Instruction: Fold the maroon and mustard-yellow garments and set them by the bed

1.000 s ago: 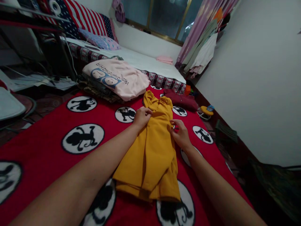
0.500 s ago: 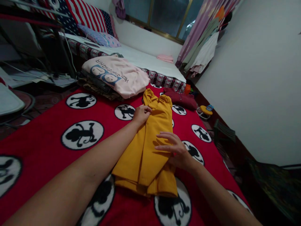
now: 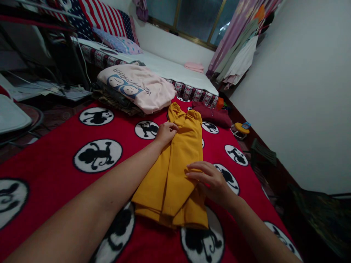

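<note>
A yellow garment [image 3: 183,157] lies folded lengthwise, with gathered ends at the far side and a wide hem toward me. Its exact kind is unclear. My left hand [image 3: 166,133] rests at its upper left edge, fingers closed together on the cloth; the fingertips are partly hidden. Over the lower right part of the garment, my right hand [image 3: 212,181] has its fingers stretched out and slightly bent. It holds nothing, and whether its fingertips touch the cloth is hard to tell. Beneath lies a red blanket [image 3: 63,153] with round black-and-white monkey patches.
Beyond the garment on the left is a stack of folded clothes topped by a pale pink shirt [image 3: 156,91]. A dark red folded garment [image 3: 212,115] lies at the far right. Behind stands a bed [image 3: 161,69]; a small yellow-topped stool [image 3: 241,128] is by the right wall.
My right hand has shifted a little to the right and toward me over the garment. My left hand stays at the same spot on the cloth. The garment looks unchanged.
</note>
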Motion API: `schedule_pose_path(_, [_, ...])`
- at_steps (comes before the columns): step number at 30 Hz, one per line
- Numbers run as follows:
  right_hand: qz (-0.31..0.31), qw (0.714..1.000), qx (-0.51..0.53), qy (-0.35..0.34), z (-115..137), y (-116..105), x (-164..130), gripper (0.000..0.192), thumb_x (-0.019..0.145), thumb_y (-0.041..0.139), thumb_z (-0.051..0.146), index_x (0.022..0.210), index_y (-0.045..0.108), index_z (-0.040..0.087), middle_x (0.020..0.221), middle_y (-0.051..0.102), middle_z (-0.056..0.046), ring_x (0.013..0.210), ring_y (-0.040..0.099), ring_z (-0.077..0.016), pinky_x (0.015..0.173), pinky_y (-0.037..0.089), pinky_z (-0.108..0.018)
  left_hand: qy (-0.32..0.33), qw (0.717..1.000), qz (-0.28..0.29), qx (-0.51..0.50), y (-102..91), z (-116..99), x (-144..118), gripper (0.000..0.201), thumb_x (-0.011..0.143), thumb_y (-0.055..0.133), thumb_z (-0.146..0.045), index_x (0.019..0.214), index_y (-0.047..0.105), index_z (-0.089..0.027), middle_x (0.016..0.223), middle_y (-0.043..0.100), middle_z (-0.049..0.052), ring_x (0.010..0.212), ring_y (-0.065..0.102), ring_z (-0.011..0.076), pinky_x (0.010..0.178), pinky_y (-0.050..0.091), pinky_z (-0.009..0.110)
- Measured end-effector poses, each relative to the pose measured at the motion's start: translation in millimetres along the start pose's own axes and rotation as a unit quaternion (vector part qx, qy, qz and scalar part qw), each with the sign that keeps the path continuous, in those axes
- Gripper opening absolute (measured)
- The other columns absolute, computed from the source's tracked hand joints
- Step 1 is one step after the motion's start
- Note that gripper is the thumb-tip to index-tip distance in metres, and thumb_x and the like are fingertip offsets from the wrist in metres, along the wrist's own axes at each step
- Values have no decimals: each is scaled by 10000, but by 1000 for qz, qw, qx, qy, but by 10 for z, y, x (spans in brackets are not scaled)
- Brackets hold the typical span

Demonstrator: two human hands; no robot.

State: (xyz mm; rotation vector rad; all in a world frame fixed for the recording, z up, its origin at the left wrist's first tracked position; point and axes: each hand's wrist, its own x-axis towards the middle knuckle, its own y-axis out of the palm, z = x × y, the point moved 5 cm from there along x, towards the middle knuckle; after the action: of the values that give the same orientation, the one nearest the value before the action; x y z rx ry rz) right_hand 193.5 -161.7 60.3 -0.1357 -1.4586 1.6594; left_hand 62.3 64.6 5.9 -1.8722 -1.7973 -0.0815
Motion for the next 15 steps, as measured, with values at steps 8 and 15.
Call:
schedule_pose_path(8, [-94,894,243,364,-532,107,101,148,802,629,328,836,645,185,773,689,-30,701,636,-176,632,486,-270,8,1000,18,2,13,-3,-1,143,719,623,-101,780,738,-161,801,736,47,711,671,159,695,527,251])
schedule_pose_path(15, [-219,834,252,439,-870,134,13,474,762,605,589,995,616,177,1018,686,-89,982,629,-235,871,500,-371,-5,1000,19,-13,14,0,-7,144,714,608,-104,774,729,-152,789,734,50,724,675,163,688,528,256])
